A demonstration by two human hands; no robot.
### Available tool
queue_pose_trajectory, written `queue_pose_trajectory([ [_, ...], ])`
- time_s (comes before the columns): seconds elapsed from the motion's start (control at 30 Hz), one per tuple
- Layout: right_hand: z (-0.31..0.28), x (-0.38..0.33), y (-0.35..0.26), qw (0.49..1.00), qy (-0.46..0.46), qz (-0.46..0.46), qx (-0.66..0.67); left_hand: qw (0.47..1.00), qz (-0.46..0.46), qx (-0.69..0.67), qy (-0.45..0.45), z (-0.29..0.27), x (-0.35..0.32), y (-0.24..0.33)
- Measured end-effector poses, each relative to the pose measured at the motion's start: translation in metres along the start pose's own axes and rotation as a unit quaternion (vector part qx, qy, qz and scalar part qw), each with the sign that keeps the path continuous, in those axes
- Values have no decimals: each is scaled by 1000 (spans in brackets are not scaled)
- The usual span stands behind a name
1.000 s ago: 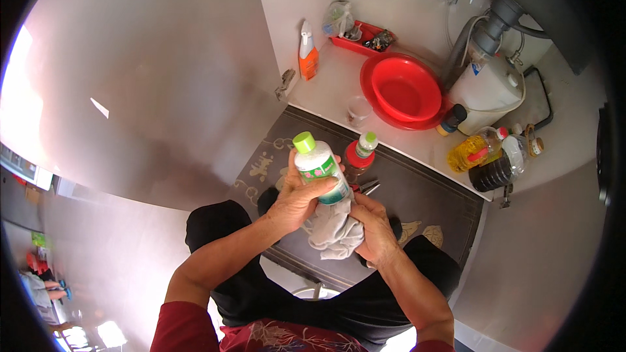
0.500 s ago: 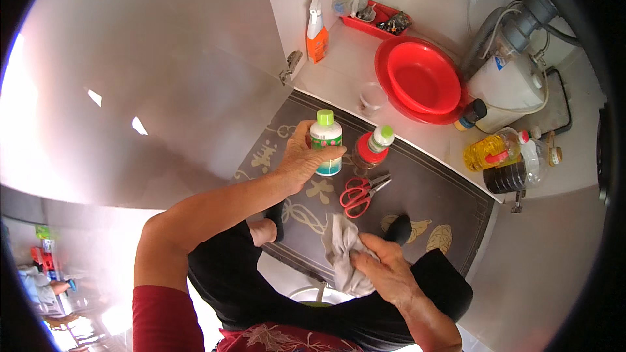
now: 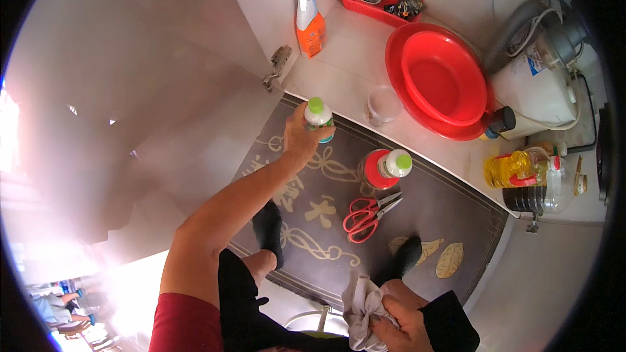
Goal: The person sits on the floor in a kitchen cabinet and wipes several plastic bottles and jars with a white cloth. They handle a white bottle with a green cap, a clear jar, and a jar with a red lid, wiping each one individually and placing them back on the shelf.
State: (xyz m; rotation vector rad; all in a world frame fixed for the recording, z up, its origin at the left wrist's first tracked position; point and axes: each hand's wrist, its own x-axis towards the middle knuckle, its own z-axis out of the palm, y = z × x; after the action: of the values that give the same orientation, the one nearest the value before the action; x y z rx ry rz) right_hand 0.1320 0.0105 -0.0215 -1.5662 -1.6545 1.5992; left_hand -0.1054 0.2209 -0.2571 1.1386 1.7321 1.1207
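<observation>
Bottle (image 3: 319, 119) farther out, upright, cap up, in left hand (image 3: 298, 140)'s clasp; right hand (image 3: 399, 323) clutching cloth (image 3: 362, 303).

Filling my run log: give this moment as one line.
left hand: holds green-capped bottle over mat | right hand: grips grey cloth | scissors: on mat

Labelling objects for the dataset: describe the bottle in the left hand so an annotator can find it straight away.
Start at the dark patterned mat on the floor. At its far left edge, near the white ledge, the left hand grips a small white bottle. It has a green cap like the bottle with the red body farther right, but that one stands free by the red scissors.
</observation>
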Motion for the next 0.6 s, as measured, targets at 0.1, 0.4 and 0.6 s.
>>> queue_pose_trajectory([
  [0.1,8,5,12,975,-4,121,185,998,-58,-31,-7,10,26,6],
  [0.4,-9,23,25,944,-12,232,235,994,18,-102,37,43,117,-10],
  [0.6,-17,37,26,894,4,289,343,994,38,-84,56,63,162,-5],
])
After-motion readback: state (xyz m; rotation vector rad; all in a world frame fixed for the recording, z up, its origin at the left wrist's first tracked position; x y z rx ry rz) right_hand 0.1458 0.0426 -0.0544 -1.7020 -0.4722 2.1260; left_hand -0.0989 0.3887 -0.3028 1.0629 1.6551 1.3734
